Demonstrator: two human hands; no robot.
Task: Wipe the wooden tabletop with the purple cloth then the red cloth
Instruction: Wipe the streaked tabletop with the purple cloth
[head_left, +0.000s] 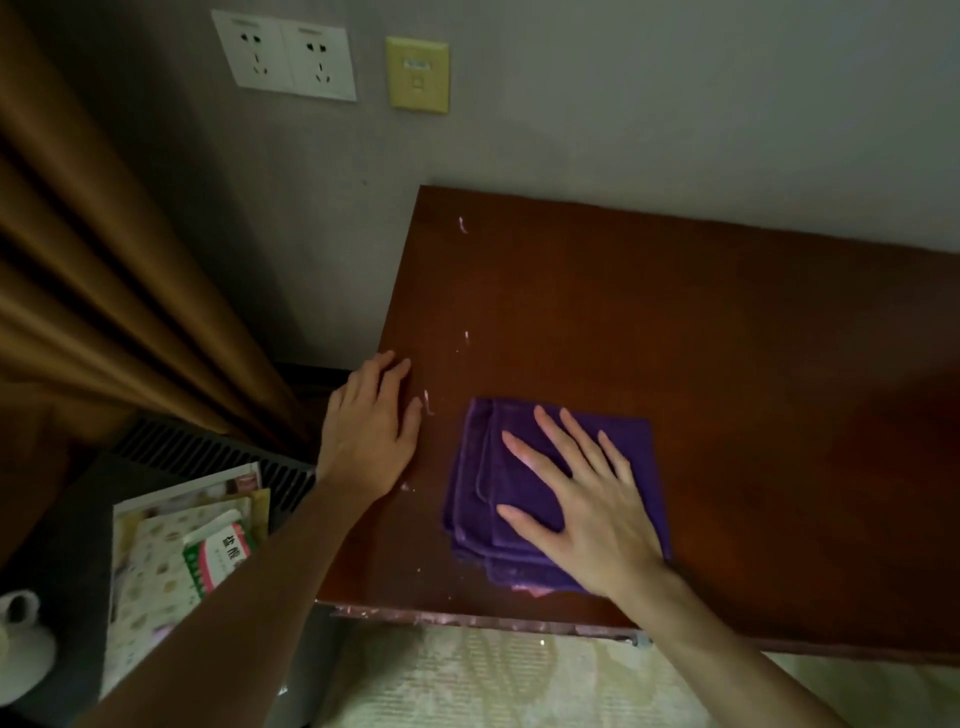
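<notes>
From the head camera, a dark reddish wooden tabletop (727, 364) stands against a grey wall (675, 104), its left edge near a brown curtain (104, 260). A folded purple cloth (519, 483) lies flat on the near left part of the tabletop, close to the front edge, with a bit of pink showing under its near corner. The right hand (587, 509) lies on top of the cloth with its fingers straight and spread, palm down, pressing the fabric to the wood. The left hand (369, 426) rests flat at the tabletop's left edge, just beside the cloth but not touching it, its fingers relaxed and holding nothing; the two hands are apart. Small whitish smears (427, 402) mark the wood between the left hand and the cloth, and more sit further back near the left edge. On the wall above are two white power sockets (293, 56) and, just to their right, a yellowish wall plate (417, 74) with a small label too blurred to read. Lower left, beside the table, sits a stack of packets and papers (176, 551); one green, white and red packet (218, 558) bears Chinese characters, of which "盐酸" appears legible. A white ceramic vessel (21, 644) shows at the left border.
</notes>
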